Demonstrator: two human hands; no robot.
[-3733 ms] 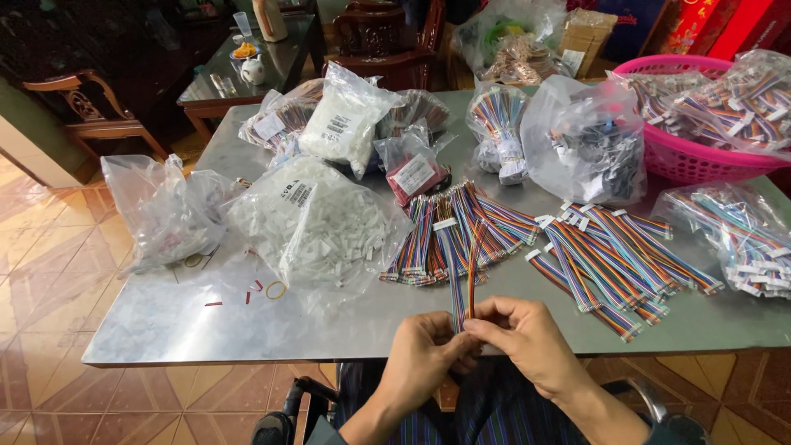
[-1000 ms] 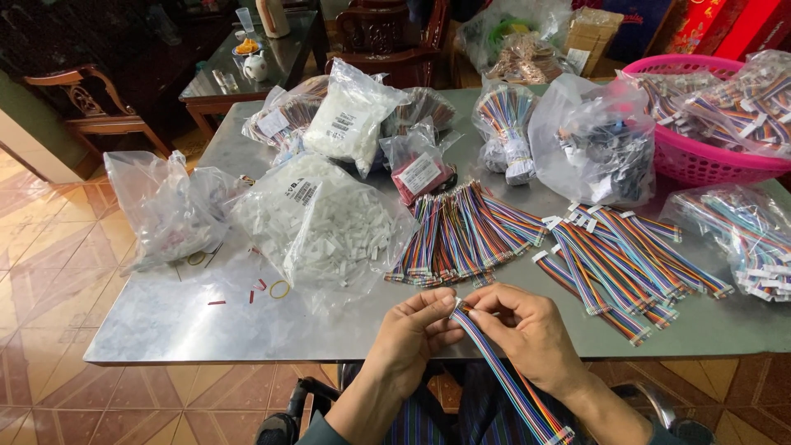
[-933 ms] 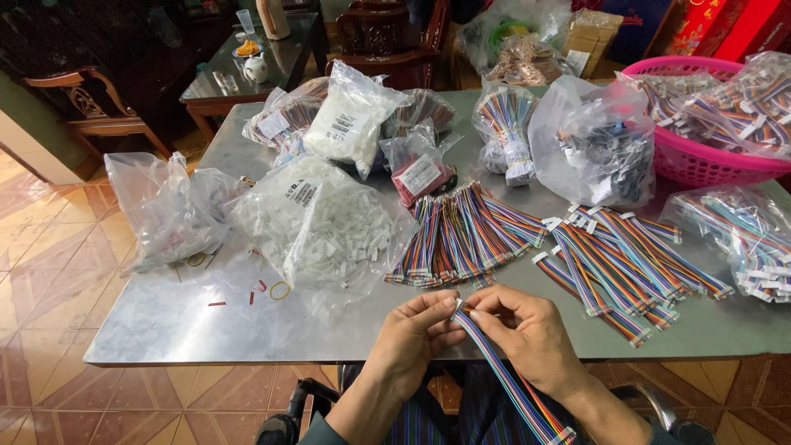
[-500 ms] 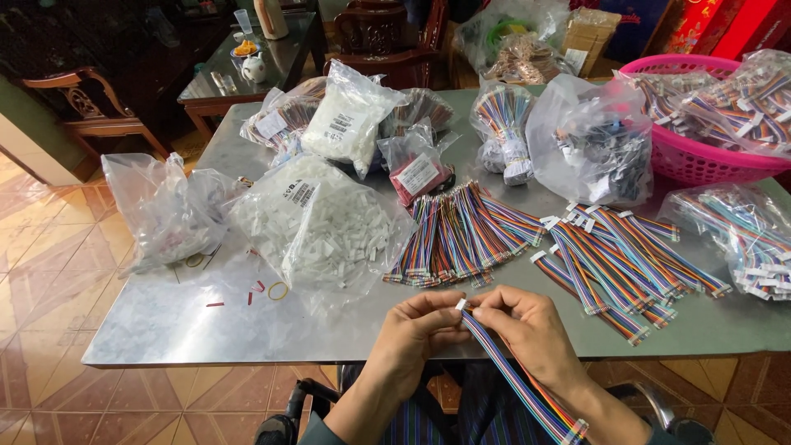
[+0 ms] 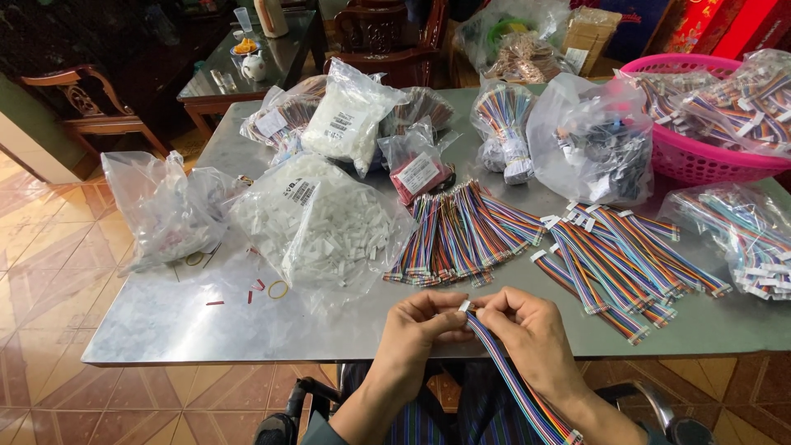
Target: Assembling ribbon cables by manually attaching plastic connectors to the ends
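Bags crowd grey table, floor seemingly tiled.

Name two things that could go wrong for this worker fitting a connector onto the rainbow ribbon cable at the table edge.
1. Both hands, left hand and right hand, pinch the small white connector beyond the table edge; if dropped, it would likely fall to the floor.
2. The ribbon cable trails down over the lap, so it might snag or twist.
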